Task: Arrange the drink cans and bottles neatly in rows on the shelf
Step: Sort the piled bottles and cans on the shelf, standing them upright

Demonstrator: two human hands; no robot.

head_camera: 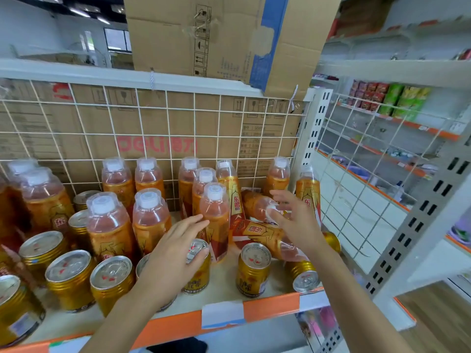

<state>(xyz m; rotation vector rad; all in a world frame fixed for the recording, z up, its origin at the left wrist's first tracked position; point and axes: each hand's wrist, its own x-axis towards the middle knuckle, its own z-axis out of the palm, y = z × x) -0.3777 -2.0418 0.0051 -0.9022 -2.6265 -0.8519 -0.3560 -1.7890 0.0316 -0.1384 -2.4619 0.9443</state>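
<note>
Orange drink bottles with white caps and gold cans stand on a shelf (270, 305) with an orange front edge. My left hand (175, 248) rests over the top of an upright gold can (197, 273), thumb on its lid. My right hand (290, 220) hovers with spread fingers over two bottles lying on their sides: one (257, 203) pointing at me, another (265, 236) below it. An upright bottle (215, 220) stands between my hands. A second can (253, 268) stands to the right, and a tipped can (304, 276) lies near the edge.
A white wire grid (163, 128) backs the shelf, with cardboard boxes (219, 36) behind and above. More bottles (109, 225) and cans (68, 278) crowd the left side. A perforated upright (313, 133) bounds the right, with a snack shelf (397, 100) beyond.
</note>
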